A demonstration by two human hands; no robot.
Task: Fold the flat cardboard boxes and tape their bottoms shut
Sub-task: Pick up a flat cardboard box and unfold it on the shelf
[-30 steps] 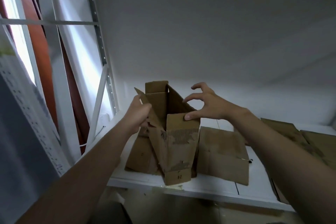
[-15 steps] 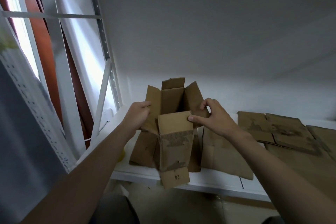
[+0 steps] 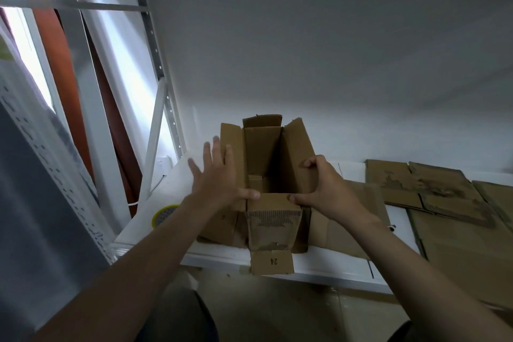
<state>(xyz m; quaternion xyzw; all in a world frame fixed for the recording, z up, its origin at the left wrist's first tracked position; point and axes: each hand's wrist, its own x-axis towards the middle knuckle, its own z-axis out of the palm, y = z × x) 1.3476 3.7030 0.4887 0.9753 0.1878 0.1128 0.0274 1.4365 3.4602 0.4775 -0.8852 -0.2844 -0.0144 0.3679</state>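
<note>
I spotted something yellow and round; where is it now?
In the head view, the yellow round object lies on the white shelf, left of the opened cardboard box, partly hidden behind the left forearm.

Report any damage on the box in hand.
The box has a near flap whose outer paper is torn off in a band, exposing ragged corrugation. The flat cartons at right show similar tears.
</note>
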